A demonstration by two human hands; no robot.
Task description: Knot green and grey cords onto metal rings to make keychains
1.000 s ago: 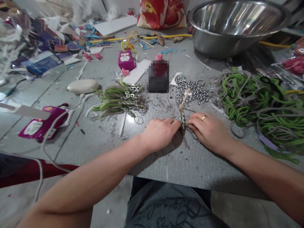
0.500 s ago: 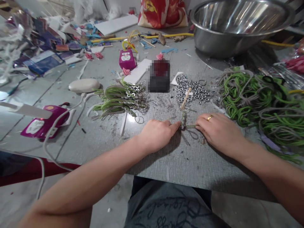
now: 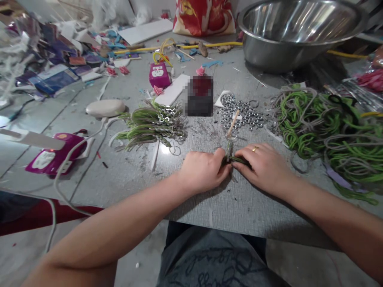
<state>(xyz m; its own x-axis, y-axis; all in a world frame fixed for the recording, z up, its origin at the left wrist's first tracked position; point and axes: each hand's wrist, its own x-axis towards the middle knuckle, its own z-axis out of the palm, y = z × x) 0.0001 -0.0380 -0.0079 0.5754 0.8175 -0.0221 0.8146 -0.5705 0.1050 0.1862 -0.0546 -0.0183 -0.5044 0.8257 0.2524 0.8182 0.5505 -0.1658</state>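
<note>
Grey textured surface, cluttered; big shiny steel basin upper right, magenta power socket block upper middle. Short slim green-and-grey cord strip studded with silvery metal sits at centre of frame, between both hands, below a thin pale wooden stick. Left hand: thumb and fingers pinched at strip's lower end; exact strand hidden. Right hand: pinching dark green cord just beside strip, gold ring on one finger. Silvery nut-like metal rings heaped above right hand; bundle of similar green-grey corded pieces left of centre; loose green-grey cord tangle at right. Handling, judged: light, soft, limp cord, metal parts hard and likely slick; best gripped by cord tails, strip steadied at lower end.
</note>
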